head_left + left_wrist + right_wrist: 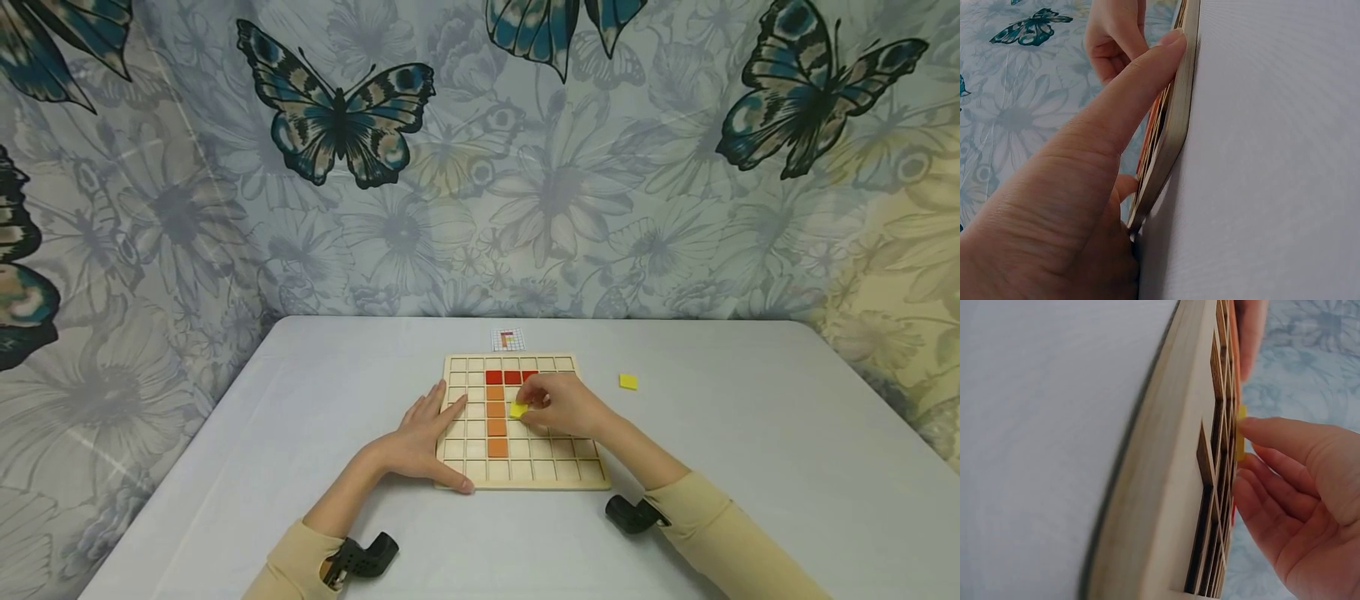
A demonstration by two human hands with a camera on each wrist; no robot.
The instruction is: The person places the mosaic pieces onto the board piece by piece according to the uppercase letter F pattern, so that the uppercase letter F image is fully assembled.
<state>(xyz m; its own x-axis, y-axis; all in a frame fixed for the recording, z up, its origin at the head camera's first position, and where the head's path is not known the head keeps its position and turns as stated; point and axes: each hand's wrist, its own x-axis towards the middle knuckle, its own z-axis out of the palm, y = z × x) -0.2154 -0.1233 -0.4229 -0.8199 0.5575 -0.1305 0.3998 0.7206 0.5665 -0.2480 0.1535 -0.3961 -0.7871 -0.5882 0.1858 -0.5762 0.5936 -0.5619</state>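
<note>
A wooden grid board (555, 475) lies on the table. Three red tiles (512, 377) form a row near its far side, the rightmost partly covered by fingers. Below the first red one runs a column of several orange tiles (497, 427). My right hand (566, 404) pinches a yellow tile (517, 410) over the cells just right of that column; in the right wrist view, the yellow tile (1241, 440) stands at the grid surface between thumb and fingers. With fingers spread, my left hand (416, 437) rests on the board's left side, its thumb (1147, 78) on the near edge.
Another yellow tile (627, 382) lies on the white table (750, 433), right of the board. A small card (508, 339) with a coloured grid pattern lies beyond the board's far edge. Black devices (632, 514) sit at both wrists. Butterfly-patterned fabric (525, 208) hangs behind the table.
</note>
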